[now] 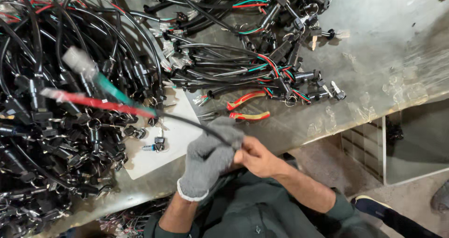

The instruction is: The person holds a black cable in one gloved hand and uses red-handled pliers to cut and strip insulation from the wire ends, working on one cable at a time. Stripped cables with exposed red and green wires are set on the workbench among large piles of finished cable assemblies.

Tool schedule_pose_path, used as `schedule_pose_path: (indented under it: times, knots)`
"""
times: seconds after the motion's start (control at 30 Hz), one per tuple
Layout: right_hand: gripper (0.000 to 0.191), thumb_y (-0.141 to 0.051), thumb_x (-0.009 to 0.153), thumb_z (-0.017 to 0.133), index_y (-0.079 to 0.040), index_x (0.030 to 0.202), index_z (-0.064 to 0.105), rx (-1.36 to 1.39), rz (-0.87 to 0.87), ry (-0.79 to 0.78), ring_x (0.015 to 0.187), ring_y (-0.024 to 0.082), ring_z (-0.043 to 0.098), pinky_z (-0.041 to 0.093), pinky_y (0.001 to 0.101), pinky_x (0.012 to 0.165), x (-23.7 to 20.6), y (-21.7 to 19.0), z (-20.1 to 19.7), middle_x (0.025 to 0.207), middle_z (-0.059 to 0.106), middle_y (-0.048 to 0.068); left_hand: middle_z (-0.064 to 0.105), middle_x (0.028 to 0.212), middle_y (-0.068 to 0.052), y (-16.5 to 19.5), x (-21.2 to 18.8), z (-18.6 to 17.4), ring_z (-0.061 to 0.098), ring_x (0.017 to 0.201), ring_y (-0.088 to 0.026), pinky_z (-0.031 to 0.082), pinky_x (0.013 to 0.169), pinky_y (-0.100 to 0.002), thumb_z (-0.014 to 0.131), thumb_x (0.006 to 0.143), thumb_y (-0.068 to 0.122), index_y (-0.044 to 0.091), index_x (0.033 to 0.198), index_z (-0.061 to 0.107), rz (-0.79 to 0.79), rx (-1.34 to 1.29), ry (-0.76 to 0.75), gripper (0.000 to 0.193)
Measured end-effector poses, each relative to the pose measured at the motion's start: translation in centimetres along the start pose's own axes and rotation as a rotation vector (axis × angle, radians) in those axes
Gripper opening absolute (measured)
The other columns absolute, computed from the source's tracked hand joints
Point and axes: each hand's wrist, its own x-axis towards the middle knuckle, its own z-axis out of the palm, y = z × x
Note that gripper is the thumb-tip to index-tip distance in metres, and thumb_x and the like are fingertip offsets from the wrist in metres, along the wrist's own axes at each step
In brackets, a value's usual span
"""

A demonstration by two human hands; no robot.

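Wire harness (140, 108) is the piece in hand, raised over the metal table (388, 46) just toward the person from the big black harness heap (42, 125); the step looks like checking its end. Gloved left hand (209, 157) and bare right hand (255, 157), pressed together, pinch its black cable; the red-handled pliers (248, 108) lie just beyond them, probably needed next
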Motion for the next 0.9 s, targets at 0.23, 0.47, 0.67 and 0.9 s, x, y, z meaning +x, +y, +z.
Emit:
schedule_pose_path:
  times: [0.23, 0.47, 0.67, 0.9]
  knots:
    - [0.069, -0.059, 0.094, 0.067, -0.010, 0.138, 0.047, -0.624, -0.145, 0.378, 0.104, 0.021, 0.047, 0.042, 0.0392, 0.092, 2.3, -4.6, 1.5, 0.117, 0.049, 0.008, 0.064, 0.126, -0.004, -0.3, 0.4, 0.2, 0.059, 0.098, -0.009, 0.051, 0.085, -0.025, 0.052, 0.104, 0.021, 0.003, 0.140, 0.055, -0.093, 0.090, 0.069, 0.040]
    - [0.072, -0.057, 0.081, 0.077, -0.013, 0.134, 0.054, -1.725, -0.389, 0.195, 0.120, 0.034, 0.056, 0.039, 0.0477, 0.098, 5.1, -10.0, -0.6, 0.128, 0.058, 0.009, 0.061, 0.110, -0.003, -0.1, -0.6, -2.4, 0.053, 0.084, -0.008, 0.046, 0.073, -0.023, 0.053, 0.110, 0.022, 0.003, 0.130, 0.059, 0.005, -0.090, 0.184, 0.028]
    - [0.053, -0.048, 0.090, 0.079, -0.013, 0.125, 0.058, -1.515, -0.137, 0.228, 0.114, 0.029, 0.059, 0.042, 0.0439, 0.098, 4.1, -7.6, -1.9, 0.122, 0.062, 0.007, 0.056, 0.111, -0.002, 1.7, -0.7, -2.2, 0.051, 0.087, -0.008, 0.047, 0.077, -0.024, 0.055, 0.111, 0.020, 0.001, 0.128, 0.060, -0.043, 0.024, 0.035, 0.027]
    - [0.045, -0.016, 0.091, 0.074, -0.002, 0.132, 0.064, 0.036, 0.153, 0.078, 0.095, 0.023, 0.069, 0.057, 0.0396, 0.087, 2.5, -6.8, -1.7, 0.104, 0.068, 0.012, 0.059, 0.105, 0.000, 2.9, -1.4, -1.0, 0.051, 0.084, -0.006, 0.046, 0.073, -0.021, 0.046, 0.114, 0.028, 0.003, 0.137, 0.057, -0.188, -0.082, -0.016, 0.036]
